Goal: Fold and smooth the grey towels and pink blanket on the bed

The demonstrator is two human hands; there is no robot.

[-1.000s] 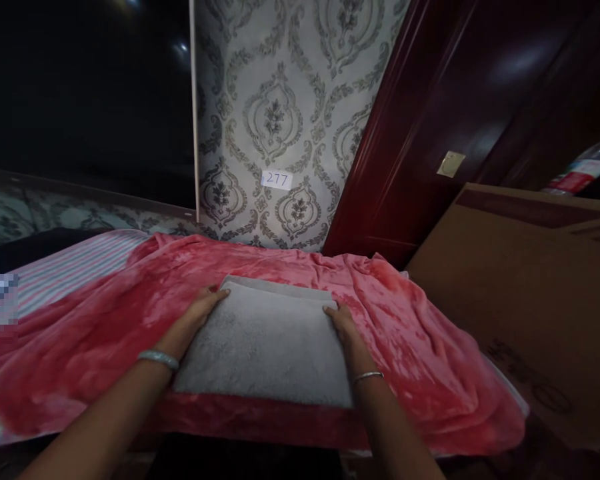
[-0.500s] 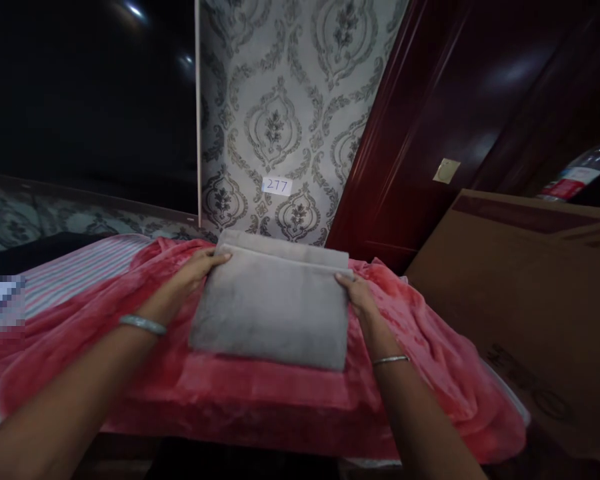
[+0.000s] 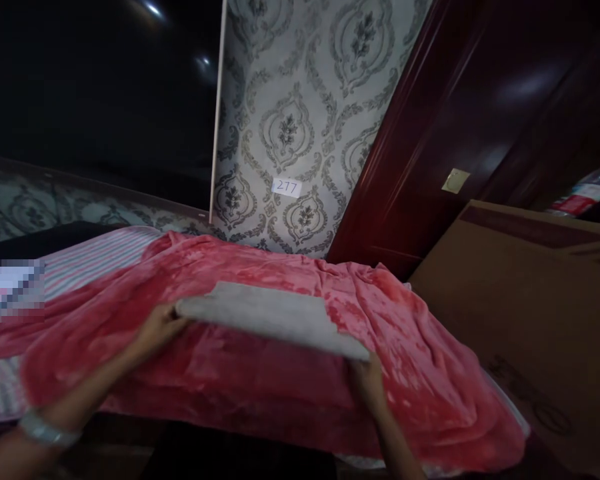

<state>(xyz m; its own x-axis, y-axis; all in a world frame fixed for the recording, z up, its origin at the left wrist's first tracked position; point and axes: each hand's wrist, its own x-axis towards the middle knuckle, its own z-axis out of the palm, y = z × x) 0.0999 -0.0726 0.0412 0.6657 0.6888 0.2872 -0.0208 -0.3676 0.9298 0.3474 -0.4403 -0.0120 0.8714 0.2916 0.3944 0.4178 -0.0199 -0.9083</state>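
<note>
folded grey towel (image 3: 275, 319) gripped by left hand (image 3: 156, 328) and right hand (image 3: 367, 380) above pink blanket (image 3: 260, 387).

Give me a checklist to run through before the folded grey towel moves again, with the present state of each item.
1. Left hand grips the folded grey towel at its left end: ok.
2. Right hand supports its right end from below: ok.
3. Towel is clear of the red blanket: ok.
4. Folds are holding, layers stacked: ok.
5. Towel is level: not ok, the right end sits lower.
6. Right hand's fingers closed on it: cannot tell.
</note>
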